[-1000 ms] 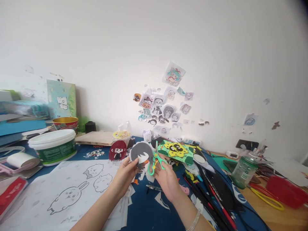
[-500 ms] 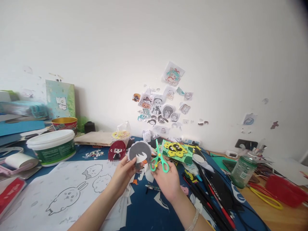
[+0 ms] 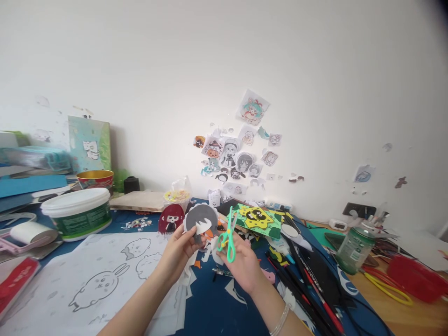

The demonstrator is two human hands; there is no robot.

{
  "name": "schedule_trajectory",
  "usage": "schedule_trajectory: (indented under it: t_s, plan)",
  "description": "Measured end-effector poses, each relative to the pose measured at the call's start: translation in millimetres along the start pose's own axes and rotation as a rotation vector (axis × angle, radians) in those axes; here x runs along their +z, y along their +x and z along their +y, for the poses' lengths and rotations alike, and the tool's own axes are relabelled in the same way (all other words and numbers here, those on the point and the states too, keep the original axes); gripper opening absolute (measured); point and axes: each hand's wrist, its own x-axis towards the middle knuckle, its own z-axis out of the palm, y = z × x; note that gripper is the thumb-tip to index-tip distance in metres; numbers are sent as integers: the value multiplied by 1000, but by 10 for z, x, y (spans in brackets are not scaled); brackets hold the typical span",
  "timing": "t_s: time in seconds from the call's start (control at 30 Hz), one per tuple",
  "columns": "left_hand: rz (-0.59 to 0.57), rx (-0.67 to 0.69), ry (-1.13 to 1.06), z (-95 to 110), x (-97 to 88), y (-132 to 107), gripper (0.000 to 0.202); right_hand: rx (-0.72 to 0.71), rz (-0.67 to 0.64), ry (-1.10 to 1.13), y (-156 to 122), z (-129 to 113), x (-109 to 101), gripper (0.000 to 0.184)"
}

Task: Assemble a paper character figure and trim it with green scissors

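Note:
My left hand point(image 3: 179, 251) pinches a round grey and white paper cut-out point(image 3: 201, 220) and holds it up above the blue table mat point(image 3: 210, 303). My right hand point(image 3: 241, 262) grips small green scissors point(image 3: 227, 235) by the handles, blades pointing up, just right of the cut-out. A silver bracelet sits on my right wrist. White paper scraps point(image 3: 210, 254) lie on the mat below both hands.
A white sheet with outlined animal drawings point(image 3: 101, 275) lies at the left. A white tub point(image 3: 77, 212) and a gold bowl point(image 3: 95, 178) stand behind it. A yellow-green card point(image 3: 257, 218), pens point(image 3: 308, 284), a glass jar point(image 3: 353, 249) and a red case point(image 3: 415, 277) crowd the right. Stickers point(image 3: 238, 154) cover the wall.
The scissors have turned in my right hand, handles swinging lower and blades tilting right. My left hand has shifted the cut-out slightly left and up.

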Motion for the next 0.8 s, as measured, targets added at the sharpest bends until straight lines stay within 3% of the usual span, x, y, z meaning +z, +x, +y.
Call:
schedule_trajectory:
  t_s: [0.1, 0.23, 0.33, 0.43, 0.57, 0.8]
  plan:
    - [-6, 8, 7, 3, -2, 1, 29, -25, 8, -83, 11, 31, 34, 49]
    - [-12, 10, 50, 4, -11, -8, 33, -76, 155, -385, 27, 90, -44, 43]
    - [-8, 18, 85, 3, -10, -19, 35, -74, 60, -555, 27, 90, -125, 38]
    - [-23, 13, 116, -3, 9, -31, 35, -105, -62, -586, 46, 86, -186, 30]
    - [-47, -9, 130, -35, 44, -58, 40, -182, -45, -624, 81, 100, -228, 30]
    - [-94, -38, 109, -89, 60, -96, 34, -174, -35, -692, 15, 61, -157, 33]
